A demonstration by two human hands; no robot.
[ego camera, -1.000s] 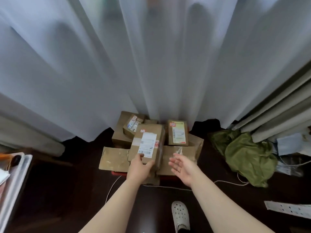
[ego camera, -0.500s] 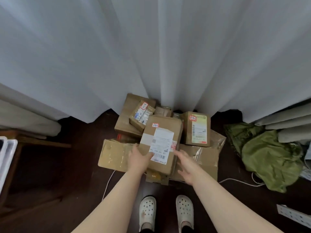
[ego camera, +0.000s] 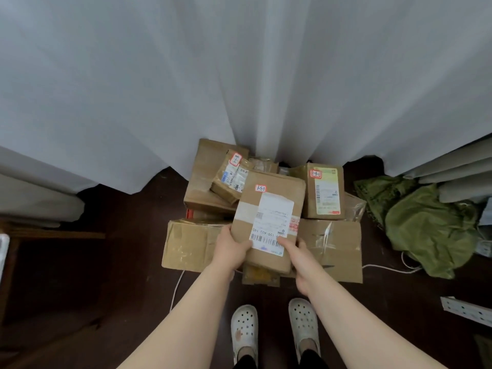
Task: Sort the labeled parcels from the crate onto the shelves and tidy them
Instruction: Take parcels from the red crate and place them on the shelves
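Right hand now grips the parcel too, thumb on the barcode label; 0.5 s back it was open beside it. Left hand still grips the near-left corner. Parcel over the box pile, by the curtain.

Left hand, right hand: curled
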